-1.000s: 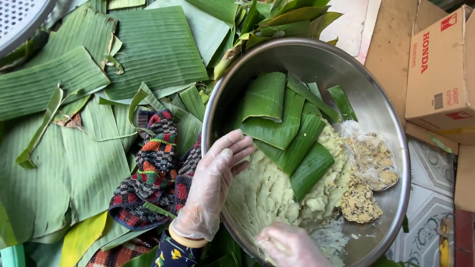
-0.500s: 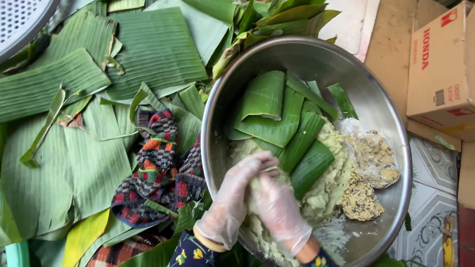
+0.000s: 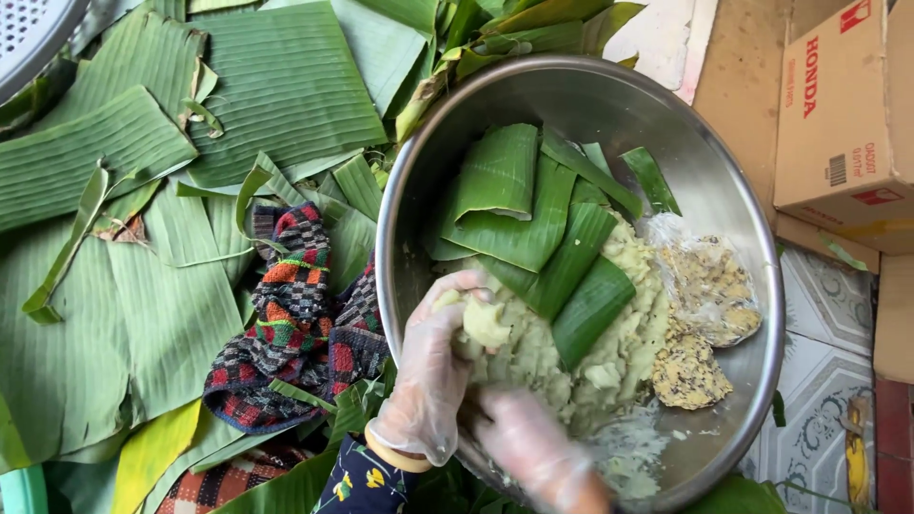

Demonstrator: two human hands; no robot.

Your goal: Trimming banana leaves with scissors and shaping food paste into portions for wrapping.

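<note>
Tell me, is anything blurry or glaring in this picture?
Head view: the right hand is smeared by motion blur, while the left hand holding a dough lump stays fairly sharp; soft daylight, with mild sheen on the steel bowl wall; the banana leaves are crisp, with no harsh shadows.

Pale green dough [image 3: 571,352] fills a silver bowl [image 3: 709,181] beside a red, black and white checked cloth [image 3: 295,324].

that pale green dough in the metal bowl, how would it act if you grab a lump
The pale green dough probably gives softly: a lump sits moulded in the gloved left hand. Likely sticky, since smears cling to the metal bowl. Probably holds shape rather than flowing.
</note>
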